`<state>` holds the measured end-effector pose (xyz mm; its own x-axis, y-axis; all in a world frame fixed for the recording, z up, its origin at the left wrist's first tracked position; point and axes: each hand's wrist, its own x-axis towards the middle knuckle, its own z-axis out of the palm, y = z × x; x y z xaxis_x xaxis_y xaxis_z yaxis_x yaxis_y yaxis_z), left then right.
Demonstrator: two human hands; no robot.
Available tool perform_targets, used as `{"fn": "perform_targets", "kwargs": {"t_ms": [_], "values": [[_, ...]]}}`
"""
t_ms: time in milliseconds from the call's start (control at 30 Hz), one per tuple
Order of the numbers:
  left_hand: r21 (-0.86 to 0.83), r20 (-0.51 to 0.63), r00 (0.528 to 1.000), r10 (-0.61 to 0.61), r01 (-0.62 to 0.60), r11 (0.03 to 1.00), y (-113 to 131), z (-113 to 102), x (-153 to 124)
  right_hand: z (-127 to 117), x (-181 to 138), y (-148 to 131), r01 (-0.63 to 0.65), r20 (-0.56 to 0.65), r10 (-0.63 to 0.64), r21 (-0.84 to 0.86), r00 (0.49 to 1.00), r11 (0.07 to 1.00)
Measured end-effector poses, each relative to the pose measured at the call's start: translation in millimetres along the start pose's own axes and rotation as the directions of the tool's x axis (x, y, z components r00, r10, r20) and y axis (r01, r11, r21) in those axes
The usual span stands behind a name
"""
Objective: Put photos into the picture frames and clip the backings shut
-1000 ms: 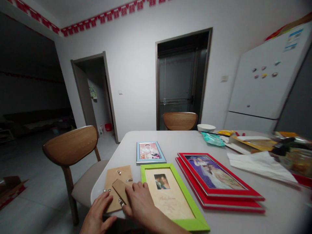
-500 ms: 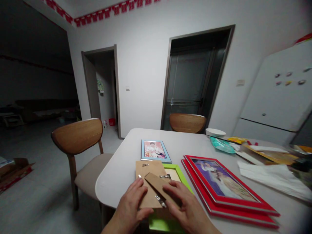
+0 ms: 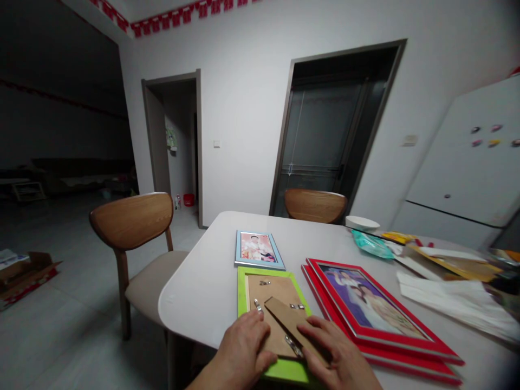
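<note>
A brown backing board (image 3: pixel 273 303) with a stand flap and metal clips lies inside the green picture frame (image 3: pixel 242 287) at the table's near edge. My left hand (image 3: pixel 242 355) rests flat on the board's lower left, fingers stretched out. My right hand (image 3: pixel 341 360) lies flat on its lower right, over the stand flap, fingers also extended. A small blue-framed photo (image 3: pixel 257 249) lies just beyond the green frame. Two stacked red frames (image 3: pixel 377 311) with a photo lie to the right.
The white table (image 3: pixel 199 292) has a rounded near-left corner. A wooden chair (image 3: pixel 134 233) stands at its left, another chair (image 3: pixel 314 205) at the far side. White paper (image 3: pixel 450 298), a teal packet (image 3: pixel 370 244) and a white bowl (image 3: pixel 361 222) lie to the right. A fridge (image 3: pixel 467 173) stands behind.
The backing board went from the table left of the green frame onto the frame, and now sits within its border. Both hands travelled right with it.
</note>
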<state>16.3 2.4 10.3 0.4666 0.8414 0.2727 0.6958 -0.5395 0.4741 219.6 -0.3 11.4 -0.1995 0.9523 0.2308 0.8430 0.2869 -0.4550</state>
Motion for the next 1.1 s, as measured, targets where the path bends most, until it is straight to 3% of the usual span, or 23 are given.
{"fn": "perform_targets", "kwargs": {"t_ms": [233, 467, 667, 900, 1100], "values": [[-0.023, -0.022, 0.996, 0.088, -0.088, 0.996, -4.2, 0.3, -6.3, 11.1, 10.5, -1.9, 0.138, -0.020, -0.139, -0.060, 0.990, 0.989], [-0.020, 0.021, 1.000, 0.002, -0.002, 1.000, -22.4, -4.9, -10.4, 12.0, 7.0, -12.6, 0.172, -0.005, -0.173, -0.117, 0.985, 0.978], [-0.051, 0.004, 1.000, 0.007, -0.007, 0.999, -24.5, -5.7, -10.6, 17.9, 7.2, -17.8, 0.339, -0.004, -0.344, -0.160, 0.939, 0.927], [-0.083, -0.013, 1.000, 0.016, -0.017, 0.996, -24.5, -5.1, -13.9, 16.0, 13.6, -27.4, 0.254, 0.042, -0.252, -0.092, 0.967, 0.963], [-0.102, -0.048, 0.998, 0.031, -0.035, 0.994, -25.8, -4.1, -14.8, 18.5, 25.6, -22.7, 0.321, 0.143, -0.312, -0.041, 0.939, 0.946]]}}
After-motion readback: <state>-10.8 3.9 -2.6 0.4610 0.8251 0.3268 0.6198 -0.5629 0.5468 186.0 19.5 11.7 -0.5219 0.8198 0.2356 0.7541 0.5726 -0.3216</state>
